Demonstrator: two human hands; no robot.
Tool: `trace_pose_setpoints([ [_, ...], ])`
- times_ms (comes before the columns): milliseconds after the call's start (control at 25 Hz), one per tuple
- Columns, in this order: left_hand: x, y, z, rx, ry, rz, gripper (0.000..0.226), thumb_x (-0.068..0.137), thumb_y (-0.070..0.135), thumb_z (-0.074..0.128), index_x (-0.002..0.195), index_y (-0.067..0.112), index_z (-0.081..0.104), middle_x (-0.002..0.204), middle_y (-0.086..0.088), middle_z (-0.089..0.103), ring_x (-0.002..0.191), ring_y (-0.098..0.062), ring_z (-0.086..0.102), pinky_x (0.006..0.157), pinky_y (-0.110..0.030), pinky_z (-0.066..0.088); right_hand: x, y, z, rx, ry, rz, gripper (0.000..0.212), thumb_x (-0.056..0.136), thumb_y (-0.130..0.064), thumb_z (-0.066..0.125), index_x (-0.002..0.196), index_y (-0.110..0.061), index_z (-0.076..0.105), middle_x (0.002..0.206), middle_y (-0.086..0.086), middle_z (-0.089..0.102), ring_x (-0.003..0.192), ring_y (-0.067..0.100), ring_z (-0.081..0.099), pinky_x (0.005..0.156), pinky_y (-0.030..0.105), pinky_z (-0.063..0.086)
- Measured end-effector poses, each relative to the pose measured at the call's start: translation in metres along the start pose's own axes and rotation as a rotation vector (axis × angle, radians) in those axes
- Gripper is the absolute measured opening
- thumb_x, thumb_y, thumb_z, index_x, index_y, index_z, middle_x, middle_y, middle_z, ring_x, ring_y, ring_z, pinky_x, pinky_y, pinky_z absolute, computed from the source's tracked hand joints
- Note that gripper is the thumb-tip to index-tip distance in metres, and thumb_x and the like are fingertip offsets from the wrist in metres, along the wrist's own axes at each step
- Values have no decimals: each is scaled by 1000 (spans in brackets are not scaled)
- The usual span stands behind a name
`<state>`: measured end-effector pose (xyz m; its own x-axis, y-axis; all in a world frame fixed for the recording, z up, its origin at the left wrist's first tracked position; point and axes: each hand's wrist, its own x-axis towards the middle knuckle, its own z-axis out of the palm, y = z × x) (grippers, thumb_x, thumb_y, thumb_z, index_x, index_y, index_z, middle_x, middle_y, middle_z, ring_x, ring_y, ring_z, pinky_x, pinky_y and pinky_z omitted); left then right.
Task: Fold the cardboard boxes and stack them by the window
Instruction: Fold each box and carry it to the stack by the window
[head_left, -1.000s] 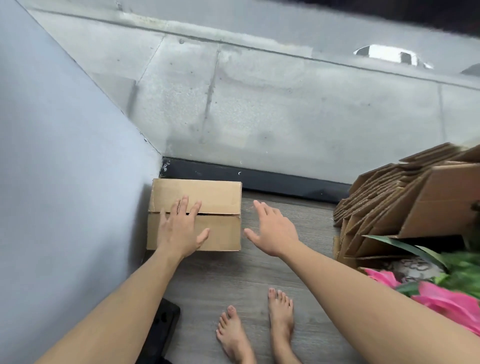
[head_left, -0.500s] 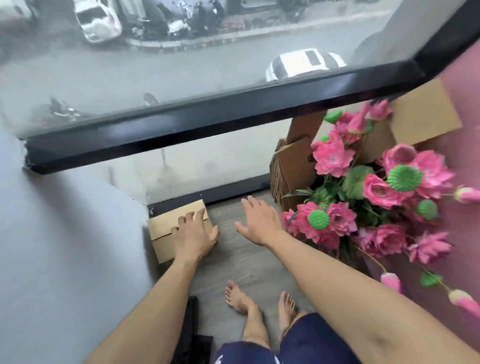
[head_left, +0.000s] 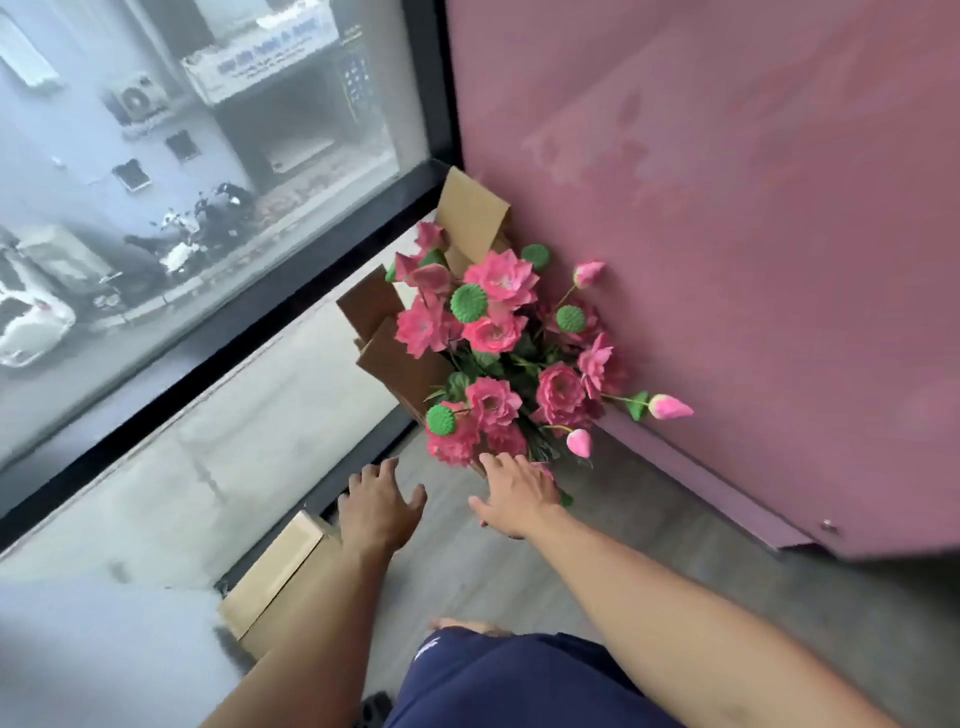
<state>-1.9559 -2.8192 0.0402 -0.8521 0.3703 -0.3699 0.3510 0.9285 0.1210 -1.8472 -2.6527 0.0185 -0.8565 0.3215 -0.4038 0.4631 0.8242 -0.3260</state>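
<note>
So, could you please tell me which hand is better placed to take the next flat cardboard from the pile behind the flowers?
Probably the right hand: it is open beside the flowers, nearest the flat cardboard.

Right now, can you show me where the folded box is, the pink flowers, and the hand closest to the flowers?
folded cardboard box (head_left: 270, 574): head view, on its top flap by the window.
pink flowers (head_left: 500, 278): head view, on one big bloom's petals.
right hand (head_left: 517, 493): head view, on its back.
</note>
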Motion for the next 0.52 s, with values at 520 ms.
trace_pose_setpoints([
  [520, -83, 400, 87, 378, -213, 884, 60, 91, 57, 51, 143, 27, 43, 142, -1, 49, 133, -23, 42, 106, -42, 39, -254, 336, -13, 383, 312, 929, 63, 93, -53, 51, 143, -17, 39, 140, 6, 50, 129, 28, 47, 100, 39, 44],
])
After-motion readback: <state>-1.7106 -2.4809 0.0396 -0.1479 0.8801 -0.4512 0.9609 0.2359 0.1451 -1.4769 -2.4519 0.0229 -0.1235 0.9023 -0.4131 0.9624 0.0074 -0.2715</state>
